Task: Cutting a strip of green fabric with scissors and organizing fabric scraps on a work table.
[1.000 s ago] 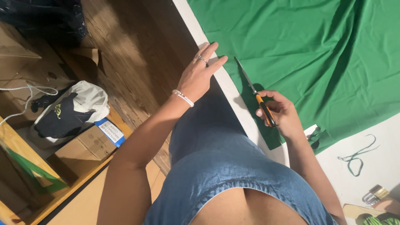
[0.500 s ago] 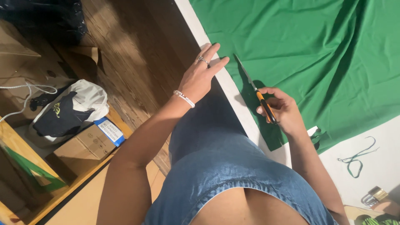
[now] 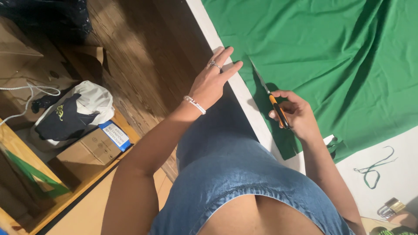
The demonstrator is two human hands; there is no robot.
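Note:
A large green cloth (image 3: 322, 56) lies spread over a white table (image 3: 226, 74). My right hand (image 3: 294, 113) grips orange-handled scissors (image 3: 274, 102), whose blades point along the cloth's near edge. My left hand (image 3: 213, 80), with a ring and a beaded bracelet, rests flat with fingers apart at the table's edge, its fingertips touching the green cloth just ahead of the scissor tips. A cut strip of the cloth (image 3: 289, 146) hangs near my right wrist.
A thin green scrap loop (image 3: 374, 172) lies on the white table at right, beside a small brass-coloured object (image 3: 389, 208). On the wooden floor at left stand cardboard boxes (image 3: 89, 150), a bag with a dark cap (image 3: 72, 113) and a white cord (image 3: 26, 93).
The view has shifted slightly; my right hand with the scissors has edged forward along the cloth edge. My left hand stays flat at the table edge.

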